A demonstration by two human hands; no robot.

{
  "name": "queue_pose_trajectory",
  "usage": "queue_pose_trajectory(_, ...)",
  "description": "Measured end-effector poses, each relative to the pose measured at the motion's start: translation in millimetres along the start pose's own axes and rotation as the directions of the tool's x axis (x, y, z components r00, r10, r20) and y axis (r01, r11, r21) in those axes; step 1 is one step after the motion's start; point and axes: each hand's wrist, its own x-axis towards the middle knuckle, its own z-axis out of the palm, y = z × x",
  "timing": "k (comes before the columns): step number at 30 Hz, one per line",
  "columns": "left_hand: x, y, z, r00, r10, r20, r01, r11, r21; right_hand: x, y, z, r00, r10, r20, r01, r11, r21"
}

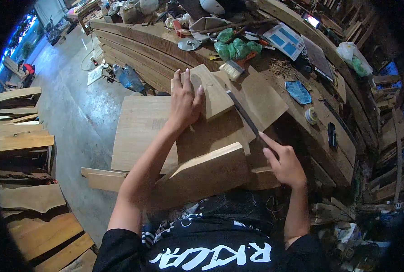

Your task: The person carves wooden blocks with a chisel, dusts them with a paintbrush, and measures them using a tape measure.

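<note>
A thick pale wooden board lies tilted on top of other wood pieces in front of me. My left hand grips its left part, with fingers and thumb pressed on the wood. In my right hand is a long, thin dark file, its handle end hidden in my closed fingers. The file's bright tip touches or lies very near the board's right edge. Below is a wider flat board, and nearer my body a thick wooden piece stands on its side.
A wide brush lies just beyond the board. Green plastic bags, a metal disc, a blue scrap and a tape roll lie on the stacked planks. More planks are piled at left. A person is far off.
</note>
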Motion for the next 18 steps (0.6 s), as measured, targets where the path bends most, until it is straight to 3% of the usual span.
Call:
queue_pose_trajectory(2,2,2,-2,1.0,0.004,0.014,-0.004,1.0,-0.021,-14,11,1,0.996,-0.05,-0.068,0.06,0.988,0.142)
queue_pose_trajectory(5,0,-1,2,1.0,0.01,0.01,-0.01,1.0,0.0,-20,-2,-7,0.996,0.085,0.007,-0.084,0.964,0.254)
queue_pose_trajectory(8,1,-4,2,0.999,0.042,0.013,-0.042,0.999,0.002,-10,-14,-9,0.994,0.098,0.053,-0.105,0.98,0.17)
queue_pose_trajectory(11,1,-2,1,1.0,0.018,0.019,-0.017,1.0,-0.006,7,-9,4,0.998,-0.065,-0.027,0.068,0.992,0.107)
queue_pose_trajectory(14,0,0,1,1.0,0.012,0.001,-0.012,0.999,-0.04,27,-15,1,0.999,-0.029,0.028,0.025,0.994,0.111)
queue_pose_trajectory(18,1,0,2,1.0,-0.005,-0.002,0.004,0.998,-0.069,58,-11,3,0.986,-0.162,-0.026,0.164,0.979,0.119)
